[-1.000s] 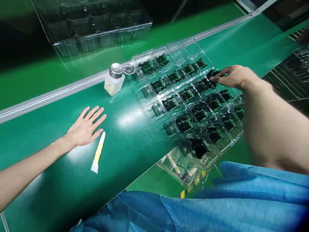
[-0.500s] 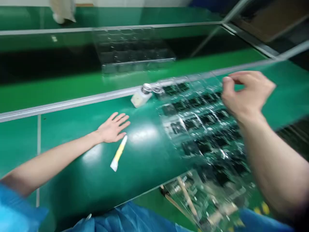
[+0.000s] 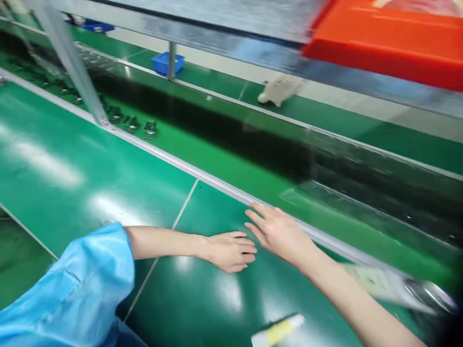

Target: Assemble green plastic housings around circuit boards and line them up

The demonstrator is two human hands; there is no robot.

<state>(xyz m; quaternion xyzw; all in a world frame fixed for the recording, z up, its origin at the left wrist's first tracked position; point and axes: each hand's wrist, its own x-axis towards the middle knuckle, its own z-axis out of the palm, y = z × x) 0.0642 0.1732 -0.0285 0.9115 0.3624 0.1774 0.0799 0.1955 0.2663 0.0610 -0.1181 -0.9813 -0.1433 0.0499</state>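
Observation:
My left hand [image 3: 231, 251] is over the green work table [image 3: 159, 193], palm down with its fingers a little apart, holding nothing. Beside it, my right hand [image 3: 280, 231] reaches in from the right with its fingers spread, also without anything in them. It is nearest the metal rail [image 3: 217, 183] that edges the table; whether it touches the rail I cannot tell. Below both hands lies a white and yellow stick-like item [image 3: 278, 331], partly out of frame. A pale bottle [image 3: 376, 282] with a metal top is blurred behind my right forearm.
Past the rail runs a green belt [image 3: 202, 149] carrying several small circuit boards [image 3: 150, 129]. Clear plastic trays [image 3: 369, 207] sit at its right. Overhead, a shelf [image 3: 224, 24] holds a red bin [image 3: 383, 53]. A slanted metal post [image 3: 72, 62] stands left; a blue bin [image 3: 166, 62] is farther back.
The view has swung left. My left hand has turned from palm up to palm down. My right hand has come from above the clear trays to beside it, its curled fingers now spread.

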